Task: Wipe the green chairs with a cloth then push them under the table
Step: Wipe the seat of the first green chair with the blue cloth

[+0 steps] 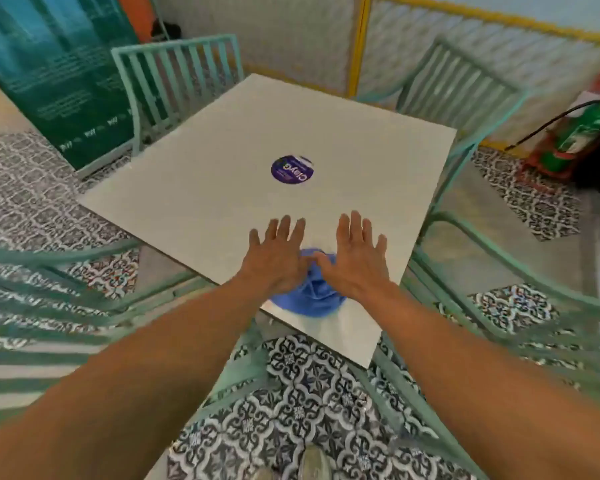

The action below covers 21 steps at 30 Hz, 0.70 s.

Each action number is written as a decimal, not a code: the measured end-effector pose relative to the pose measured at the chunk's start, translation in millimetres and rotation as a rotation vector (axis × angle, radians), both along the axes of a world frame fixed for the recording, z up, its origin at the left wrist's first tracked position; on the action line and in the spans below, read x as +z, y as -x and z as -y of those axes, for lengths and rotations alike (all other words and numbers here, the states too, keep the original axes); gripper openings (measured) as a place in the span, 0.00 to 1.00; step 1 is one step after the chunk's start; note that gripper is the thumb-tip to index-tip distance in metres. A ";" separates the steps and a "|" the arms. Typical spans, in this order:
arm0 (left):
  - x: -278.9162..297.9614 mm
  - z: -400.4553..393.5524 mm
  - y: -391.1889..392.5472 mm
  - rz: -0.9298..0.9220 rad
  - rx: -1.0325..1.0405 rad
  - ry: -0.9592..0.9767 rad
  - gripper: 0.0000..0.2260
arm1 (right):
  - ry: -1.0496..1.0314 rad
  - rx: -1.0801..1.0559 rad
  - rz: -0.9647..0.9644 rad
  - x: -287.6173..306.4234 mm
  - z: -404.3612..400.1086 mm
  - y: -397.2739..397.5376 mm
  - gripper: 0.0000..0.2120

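Note:
A blue cloth [310, 296] lies bunched on the near corner of the white square table [222, 174]. My left hand [278, 258] and my right hand [355, 256] are spread flat side by side over it, fingers straight, palms down, thumbs meeting above the cloth. Green metal chairs ring the table: one at the far left [177, 74] and one at the far right [461, 81] are tucked close, one at the near left [39, 306] and one at the near right [520, 299] stand beside me.
A round purple sticker [292, 169] marks the table's middle. A green banner [49, 64] stands at the back left. A fire extinguisher in a red stand [582, 133] is at the right wall. Patterned floor tiles [309, 393] lie below, with my shoe [314, 462] at the bottom.

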<state>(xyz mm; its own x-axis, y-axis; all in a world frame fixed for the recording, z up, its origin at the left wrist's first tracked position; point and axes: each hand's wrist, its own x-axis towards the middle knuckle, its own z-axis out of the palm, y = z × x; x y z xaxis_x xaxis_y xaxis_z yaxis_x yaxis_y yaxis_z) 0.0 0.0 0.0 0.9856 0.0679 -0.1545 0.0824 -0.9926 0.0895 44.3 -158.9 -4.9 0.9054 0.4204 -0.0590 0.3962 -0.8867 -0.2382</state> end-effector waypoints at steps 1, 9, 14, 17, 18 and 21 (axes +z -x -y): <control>-11.4 -1.4 4.7 -0.050 0.024 0.012 0.32 | 0.008 0.012 -0.042 -10.2 -5.4 4.2 0.40; -66.4 7.2 13.6 -0.111 0.105 0.134 0.28 | -0.041 0.157 -0.226 -69.6 -25.3 19.3 0.35; -60.6 12.7 17.4 0.141 0.395 0.701 0.07 | -0.178 0.231 -0.324 -69.5 -27.8 25.6 0.46; -59.3 4.7 27.7 0.219 0.695 1.096 0.09 | -0.306 0.240 -0.283 -64.9 -44.3 42.0 0.43; -57.4 -1.7 32.5 0.248 0.759 1.201 0.10 | -0.341 0.234 -0.261 -63.4 -52.5 48.5 0.41; -49.7 -36.7 57.0 0.325 0.816 1.373 0.13 | -0.427 0.173 -0.203 -57.9 -88.1 71.7 0.38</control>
